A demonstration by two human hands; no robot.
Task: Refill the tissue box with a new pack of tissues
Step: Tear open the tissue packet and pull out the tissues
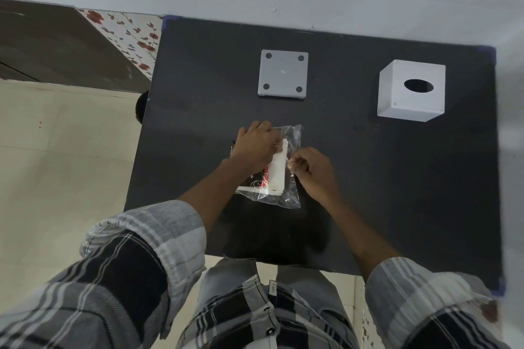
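A pack of white tissues (276, 176) in clear plastic wrap lies in the middle of the black table (198, 122). My left hand (256, 146) presses down on the pack's left and far part, fingers closed over it. My right hand (312, 170) pinches the clear wrap at the pack's right edge. The white cube tissue box (411, 93), with an oval slot on top, stands at the far right, apart from both hands. Its flat white base plate (283, 74), with a dark round pad at each corner, lies at the far centre.
The table's near edge runs just in front of my legs. A flowered panel (133, 37) and a dark board lean at the far left beside the table. Pale floor tiles lie to the left. A light wall stands behind the table.
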